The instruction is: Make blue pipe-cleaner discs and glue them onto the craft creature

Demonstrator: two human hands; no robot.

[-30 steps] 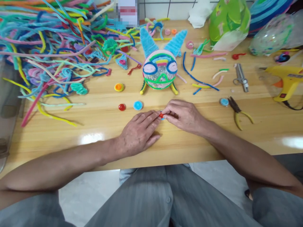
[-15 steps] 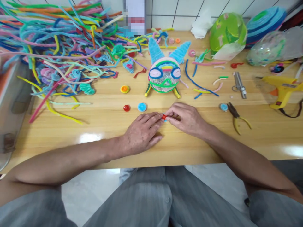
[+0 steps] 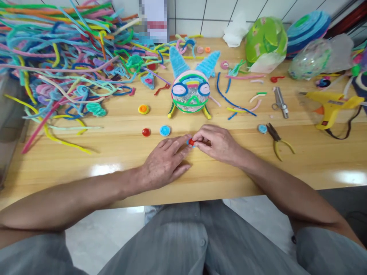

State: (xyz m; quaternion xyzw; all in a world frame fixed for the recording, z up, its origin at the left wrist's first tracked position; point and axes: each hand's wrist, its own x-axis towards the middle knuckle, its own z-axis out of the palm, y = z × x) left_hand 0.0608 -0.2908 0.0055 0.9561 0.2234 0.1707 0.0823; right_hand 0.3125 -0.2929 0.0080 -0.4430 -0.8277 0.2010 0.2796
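A small red and blue pipe-cleaner coil [image 3: 190,142] lies low at the table's middle, partly covered by fingers. The thumb and forefinger of my right hand [image 3: 219,144] pinch it from the right. My left hand [image 3: 166,160] lies flat with its fingers stretched out, fingertips against the coil's left side. Just beyond the hands stands a mask-like animal figure [image 3: 190,91] with blue ears, ringed eyes and yellow-tipped feet. Left of it are a blue coil [image 3: 164,131], a red coil [image 3: 146,132] and a yellow-orange coil [image 3: 143,109].
Tangled pipe cleaners [image 3: 63,57] heap at the left. On the right are pliers [image 3: 275,139], another blue coil [image 3: 262,128], a silver metal tool [image 3: 281,102] and a yellow glue gun [image 3: 329,109]. A green wrapped ball [image 3: 266,42] stands at the back right.
The whole scene has shifted left in view as my head turned slightly right. Both hands stay at the small coil, with more of its red and blue showing.
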